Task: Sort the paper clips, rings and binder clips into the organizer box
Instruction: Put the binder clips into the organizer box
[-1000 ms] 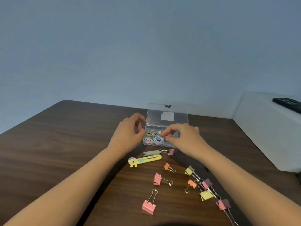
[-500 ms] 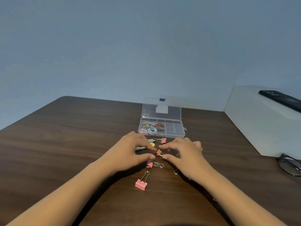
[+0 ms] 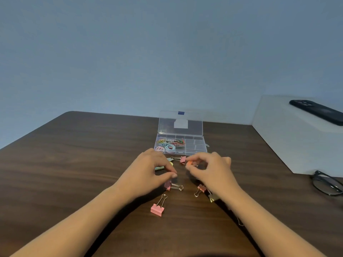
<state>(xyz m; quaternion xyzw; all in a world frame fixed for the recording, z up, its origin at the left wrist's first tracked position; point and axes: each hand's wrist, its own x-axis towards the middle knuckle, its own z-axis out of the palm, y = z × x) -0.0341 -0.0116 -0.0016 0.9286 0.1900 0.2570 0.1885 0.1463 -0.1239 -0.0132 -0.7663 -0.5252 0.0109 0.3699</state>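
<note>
The clear organizer box (image 3: pixel 196 145) stands open at mid-table, with paper clips (image 3: pixel 170 140) and rings (image 3: pixel 167 147) in its left compartments. Just in front of it, my right hand (image 3: pixel 213 169) pinches an orange binder clip (image 3: pixel 189 163) a little above the table. My left hand (image 3: pixel 150 169) hovers beside it with curved fingers and nothing visible in them, right above a pink binder clip (image 3: pixel 168 185). More binder clips lie loose: a pink one (image 3: pixel 157 209) nearest me, a pink one (image 3: pixel 182 159) by the box, and a pink one (image 3: pixel 201 188) and a yellow one (image 3: pixel 213 197) under my right wrist.
A small yellow and teal cutter (image 3: pixel 159 167) lies partly hidden under my left hand. A white block (image 3: pixel 287 138) with a black phone (image 3: pixel 317 112) on it bounds the table on the right. Black glasses (image 3: pixel 326 184) lie at its foot.
Both hands drew back from the box to the loose binder clips. My right hand took hold of the orange clip and raised it slightly; my left hand settled over the pink clip.
</note>
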